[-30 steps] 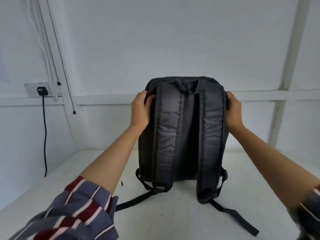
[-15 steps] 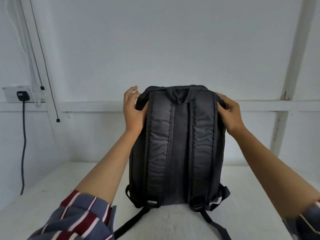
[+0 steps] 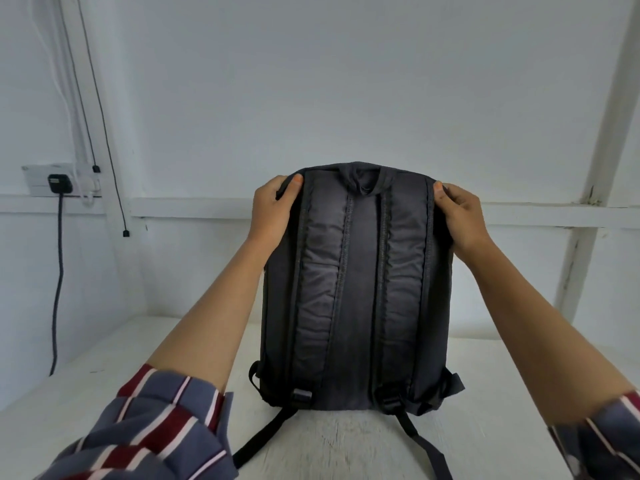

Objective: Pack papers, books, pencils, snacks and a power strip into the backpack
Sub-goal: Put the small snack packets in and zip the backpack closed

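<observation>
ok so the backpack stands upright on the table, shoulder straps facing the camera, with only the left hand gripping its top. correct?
Not quite: both hands grip it. The head view shows the left hand on the top left corner of the backpack and the right hand on the top right corner. The rest holds: it stands upright on the table, shoulder straps facing the camera.

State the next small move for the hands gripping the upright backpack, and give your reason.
Probably turn the backpack around on the table: the left hand and right hand grip its top corners, its strap side faces the person, and no opening shows from here.
</observation>
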Available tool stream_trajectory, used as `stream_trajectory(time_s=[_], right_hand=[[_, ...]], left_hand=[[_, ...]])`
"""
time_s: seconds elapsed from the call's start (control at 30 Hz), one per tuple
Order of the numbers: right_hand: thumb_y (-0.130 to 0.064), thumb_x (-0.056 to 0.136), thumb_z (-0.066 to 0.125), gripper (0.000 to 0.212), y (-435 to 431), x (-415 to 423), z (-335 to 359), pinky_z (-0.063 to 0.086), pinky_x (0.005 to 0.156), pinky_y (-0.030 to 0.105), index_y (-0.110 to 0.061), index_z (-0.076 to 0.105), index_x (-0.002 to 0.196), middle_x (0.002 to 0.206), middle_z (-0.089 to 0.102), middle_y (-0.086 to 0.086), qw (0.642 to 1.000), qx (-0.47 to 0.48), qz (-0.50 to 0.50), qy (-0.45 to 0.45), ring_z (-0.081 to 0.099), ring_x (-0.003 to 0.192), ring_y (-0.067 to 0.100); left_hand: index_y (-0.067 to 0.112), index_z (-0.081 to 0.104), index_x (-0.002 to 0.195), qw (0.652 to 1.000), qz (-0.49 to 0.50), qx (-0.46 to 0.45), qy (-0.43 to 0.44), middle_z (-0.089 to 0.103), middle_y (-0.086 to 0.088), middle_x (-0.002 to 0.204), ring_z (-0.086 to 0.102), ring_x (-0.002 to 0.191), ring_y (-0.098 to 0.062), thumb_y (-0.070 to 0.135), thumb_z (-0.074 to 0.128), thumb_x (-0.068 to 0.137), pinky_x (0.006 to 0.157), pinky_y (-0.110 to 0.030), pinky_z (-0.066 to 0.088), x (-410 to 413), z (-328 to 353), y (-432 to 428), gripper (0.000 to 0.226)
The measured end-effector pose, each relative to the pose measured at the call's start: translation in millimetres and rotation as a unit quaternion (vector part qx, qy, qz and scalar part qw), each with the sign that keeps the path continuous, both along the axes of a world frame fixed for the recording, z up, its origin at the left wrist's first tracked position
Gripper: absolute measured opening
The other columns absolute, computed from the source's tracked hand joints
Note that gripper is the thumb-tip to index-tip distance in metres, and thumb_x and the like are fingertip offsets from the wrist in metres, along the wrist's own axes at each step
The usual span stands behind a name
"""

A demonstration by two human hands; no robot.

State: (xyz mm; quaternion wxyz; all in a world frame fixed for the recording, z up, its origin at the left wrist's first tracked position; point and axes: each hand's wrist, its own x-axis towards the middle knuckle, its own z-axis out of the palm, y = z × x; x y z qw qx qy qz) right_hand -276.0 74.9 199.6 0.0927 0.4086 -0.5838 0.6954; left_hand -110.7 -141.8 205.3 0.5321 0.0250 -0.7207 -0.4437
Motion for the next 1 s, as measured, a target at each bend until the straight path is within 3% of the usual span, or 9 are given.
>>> stream_trajectory(time_s=[0.13, 0.23, 0.3, 0.4, 0.6, 0.7, 0.87, 1.0], right_hand=[[-0.024, 0.098, 0.044, 0.027, 7, -4, 9, 0.050, 0.079, 0.018, -0.013, 0.067, 0.091, 0.085, 0.070, -0.007, 0.993, 0.074, 0.091, -0.033, 0.063, 0.082, 0.007], [-0.023, 0.098, 0.045, 0.034, 5, -8, 11, 0.046, 0.076, 0.021, 0.005, 0.064, 0.095, 0.082, 0.064, 0.001, 0.994, 0.085, 0.063, -0.040, 0.058, 0.077, 0.012], [-0.026, 0.097, 0.047, 0.039, -2, -9, 7, 0.036, 0.066, 0.027, 0.009, 0.059, 0.084, 0.073, 0.048, 0.008, 0.998, 0.067, -0.001, -0.014, 0.043, 0.068, 0.018], [-0.027, 0.098, 0.046, 0.041, -16, -7, 0, 0.024, 0.054, 0.024, -0.004, 0.046, 0.064, 0.061, 0.032, 0.004, 0.997, 0.021, -0.079, 0.007, 0.030, 0.056, 0.010], [-0.017, 0.099, 0.042, 0.044, -39, -13, 16, 0.022, 0.045, 0.014, -0.018, 0.029, 0.056, 0.055, 0.028, -0.004, 0.982, -0.053, -0.177, 0.024, 0.028, 0.042, 0.000], [-0.016, 0.099, 0.041, 0.046, -52, -26, 30, 0.025, 0.046, 0.013, -0.020, 0.028, 0.055, 0.055, 0.029, -0.005, 0.975, -0.073, -0.208, 0.029, 0.029, 0.045, 0.001], [-0.017, 0.099, 0.040, 0.039, -67, -49, 43, 0.031, 0.050, 0.012, -0.015, 0.040, 0.061, 0.058, 0.038, -0.006, 0.970, -0.072, -0.227, 0.043, 0.031, 0.054, 0.002], [-0.018, 0.099, 0.041, 0.030, -79, -73, 11, 0.032, 0.056, 0.017, 0.000, 0.060, 0.086, 0.075, 0.054, 0.005, 0.973, 0.001, -0.228, 0.041, 0.046, 0.069, 0.013]], left_hand=[[0.016, 0.066, 0.094, 0.987, -0.082, 0.037, -0.132, 0.065, -0.003, 0.099, 0.059, 0.091, -0.012, 0.037, 0.043, 0.098, 0.088, -0.025, 0.044, 4, 10, -9, 0.031], [0.015, 0.066, 0.104, 0.978, -0.071, 0.015, -0.195, 0.065, 0.000, 0.101, 0.060, 0.092, -0.011, 0.043, 0.042, 0.097, 0.088, -0.021, 0.043, 3, 14, -16, 0.038], [0.014, 0.061, 0.084, 0.984, -0.027, 0.004, -0.177, 0.056, -0.005, 0.082, 0.052, 0.077, -0.015, 0.045, 0.045, 0.096, 0.075, -0.026, 0.040, -6, 11, -20, 0.037], [0.019, 0.033, 0.055, 0.993, 0.043, 0.003, -0.114, 0.034, -0.001, 0.056, 0.032, 0.054, -0.010, 0.034, 0.047, 0.097, 0.054, -0.023, 0.024, -22, 5, -14, 0.047], [0.022, 0.026, 0.054, 0.994, 0.107, -0.014, -0.004, 0.029, 0.003, 0.052, 0.025, 0.052, -0.007, 0.026, 0.046, 0.099, 0.049, -0.022, 0.020, -59, 22, -12, 0.049], [0.022, 0.026, 0.054, 0.993, 0.112, -0.028, 0.020, 0.029, 0.004, 0.053, 0.025, 0.052, -0.007, 0.024, 0.045, 0.099, 0.050, -0.024, 0.021, -79, 40, -18, 0.050], [0.021, 0.031, 0.056, 0.995, 0.088, -0.026, 0.026, 0.033, 0.004, 0.055, 0.028, 0.054, -0.007, 0.024, 0.045, 0.099, 0.052, -0.023, 0.024, -104, 52, -39, 0.046], [0.017, 0.038, 0.058, 0.995, 0.080, -0.008, -0.062, 0.042, 0.003, 0.059, 0.037, 0.059, -0.010, 0.028, 0.043, 0.100, 0.059, -0.028, 0.031, -120, 14, -61, 0.044]])
